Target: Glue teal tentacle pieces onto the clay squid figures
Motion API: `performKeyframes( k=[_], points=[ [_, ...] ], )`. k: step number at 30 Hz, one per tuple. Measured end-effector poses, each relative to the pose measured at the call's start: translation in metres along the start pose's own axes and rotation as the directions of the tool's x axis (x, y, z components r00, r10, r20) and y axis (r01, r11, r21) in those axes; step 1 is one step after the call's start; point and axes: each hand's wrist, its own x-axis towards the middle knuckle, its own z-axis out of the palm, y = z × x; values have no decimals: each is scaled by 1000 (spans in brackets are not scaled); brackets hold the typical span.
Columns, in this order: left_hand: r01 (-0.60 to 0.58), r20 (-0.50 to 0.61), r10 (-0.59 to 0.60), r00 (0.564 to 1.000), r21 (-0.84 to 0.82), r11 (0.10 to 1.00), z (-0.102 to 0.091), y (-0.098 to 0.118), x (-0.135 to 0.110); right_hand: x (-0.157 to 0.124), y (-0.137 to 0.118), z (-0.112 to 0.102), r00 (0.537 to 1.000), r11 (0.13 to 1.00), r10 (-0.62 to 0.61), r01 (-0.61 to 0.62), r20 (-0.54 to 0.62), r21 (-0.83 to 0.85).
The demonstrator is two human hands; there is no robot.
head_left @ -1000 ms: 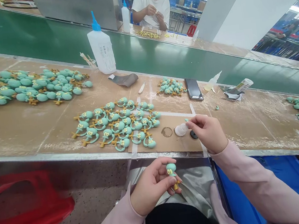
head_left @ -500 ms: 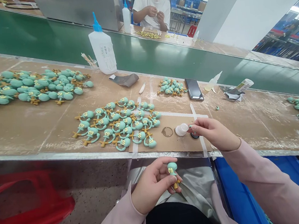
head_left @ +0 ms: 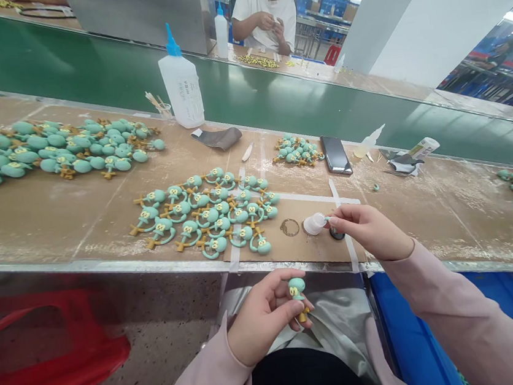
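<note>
My left hand [head_left: 264, 315] is closed round a small teal figure [head_left: 297, 290] with yellow eyes and a tan base, held upright over my lap below the bench edge. My right hand [head_left: 371, 230] rests on the brown bench top with its fingertips pinched on a tiny teal piece [head_left: 327, 219]. That piece is at the mouth of a small clear cap [head_left: 312, 224] lying on the bench. A dark round spot [head_left: 336, 233] lies just under the right fingers. A cluster of finished teal figures [head_left: 207, 213] lies to the left of the cap.
A larger pile of teal figures [head_left: 48, 151] covers the bench's left. A white glue bottle [head_left: 182, 83], a black phone [head_left: 336, 154] and a small figure heap [head_left: 297, 149] stand further back, before a green conveyor belt [head_left: 274, 101]. Another person [head_left: 264, 12] works opposite. A blue bin [head_left: 439, 332] sits lower right.
My right hand has dipped slightly, bringing the tiny teal piece down from above the clear cap to its mouth. My left hand keeps the figure in place.
</note>
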Motion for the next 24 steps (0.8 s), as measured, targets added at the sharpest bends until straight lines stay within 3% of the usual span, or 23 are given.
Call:
performKeyframes(
  k=[9,17,21,24],
  points=[
    [-45,-119,42,992,-27,999,3,7,1,-6,1,0,999,999,-31,31,-24,8],
    [-100,-122,95,988,-36,994,10,8,-1,-14,4,-2,995,996,-60,65,-75,65],
    [-148,-136,142,980,-37,988,16,13,-3,-33,4,10,976,949,-106,156,-188,274],
    [-223,-144,214,966,-52,973,21,16,-3,-55,2,34,954,828,-121,250,-275,501]
  ],
)
